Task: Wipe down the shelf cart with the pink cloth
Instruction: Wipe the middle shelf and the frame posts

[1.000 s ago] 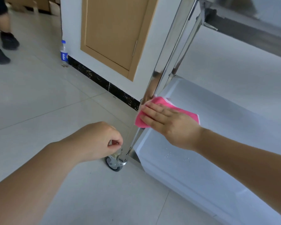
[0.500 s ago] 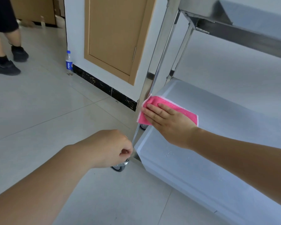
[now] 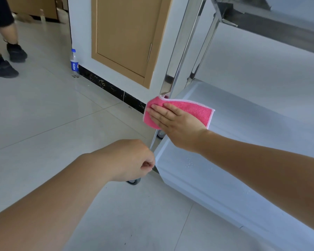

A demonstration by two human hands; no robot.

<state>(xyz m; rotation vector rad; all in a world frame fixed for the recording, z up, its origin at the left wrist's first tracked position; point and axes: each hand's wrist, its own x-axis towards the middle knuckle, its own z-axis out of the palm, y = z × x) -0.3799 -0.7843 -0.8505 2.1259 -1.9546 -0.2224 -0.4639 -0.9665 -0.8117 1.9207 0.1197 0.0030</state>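
Flat and with fingers straight, the right hand (image 3: 176,122) presses the pink cloth (image 3: 192,110) down onto the lower shelf (image 3: 243,142) of the shelf cart (image 3: 261,160), at the shelf's far left corner. Its fingertips reach the cloth's left end, which laps over the shelf edge right at the foot of the steel corner post (image 3: 183,46); the cloth's right end lies spread on the shelf with its pale border showing. Nothing is gripped by this hand: it only bears on the cloth from above. Below and nearer the camera, the left hand (image 3: 132,160) is curled into a loose fist with the thumb tucked against the fingers, holding nothing, just beside the shelf's near left corner and the lower stretch of the post. Part of a grey caster wheel (image 3: 134,182) peeks out under that hand. Small water droplets (image 3: 189,163) speckle the shelf surface near the right wrist. Above, the underside of the upper shelf (image 3: 279,24) crosses the top right corner. Pale floor tiles (image 3: 53,115) spread to the left, meeting a white wall with a black baseboard (image 3: 105,84) and a tan cabinet door (image 3: 127,37). A Pepsi bottle (image 3: 74,63) stands upright against the baseboard. At the far upper left, another person's legs and black shoes (image 3: 4,67) are on the tiles.
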